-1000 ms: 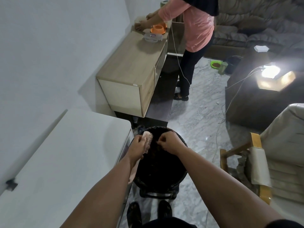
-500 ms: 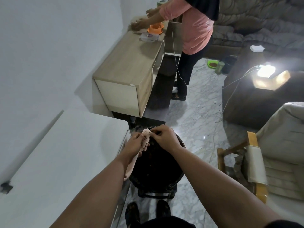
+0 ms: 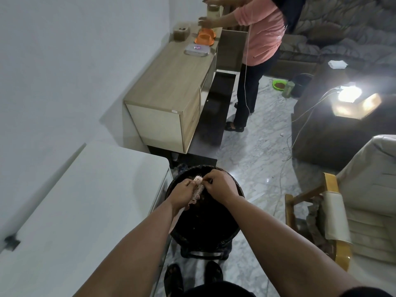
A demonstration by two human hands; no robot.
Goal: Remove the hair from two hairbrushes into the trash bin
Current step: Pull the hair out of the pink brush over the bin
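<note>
A white wall (image 3: 64, 71) fills the view from nine to eleven o'clock. A grey marble floor (image 3: 252, 159) runs through the middle. At seven to nine o'clock lies a white bench (image 3: 75, 211), its near corner just beside a round black trash bin (image 3: 227, 236) at the centre. At eleven to twelve o'clock stands a pale wooden cabinet (image 3: 171, 82) against the wall, carrying an orange bowl (image 3: 55, 37) and a flat clear box (image 3: 196, 50). Beside it, at twelve o'clock, a second person in a pink top (image 3: 263, 28) reaches over the cabinet. A dark sofa (image 3: 342, 28) sits at one o'clock, a bright lamp (image 3: 349, 95) at two o'clock, and a cushioned wooden armchair (image 3: 353, 200) at three to four o'clock.

Two bare forearms reach forward from the bottom edge toward the bin. The left hand (image 3: 182, 195) has its grip wrapped around a pale pink hairbrush (image 3: 198, 187), which is held above the bin's opening, at the far-left part of the rim, bristles facing right. The right hand (image 3: 220, 186) has its grip curled, fingertips pinching at the bristles near the top of the brush; whether any hair is between them is too small to tell. The inside of the bin is dark. The wearer's dark sandalled feet (image 3: 192, 277) show at six o'clock, just behind the bin.
</note>
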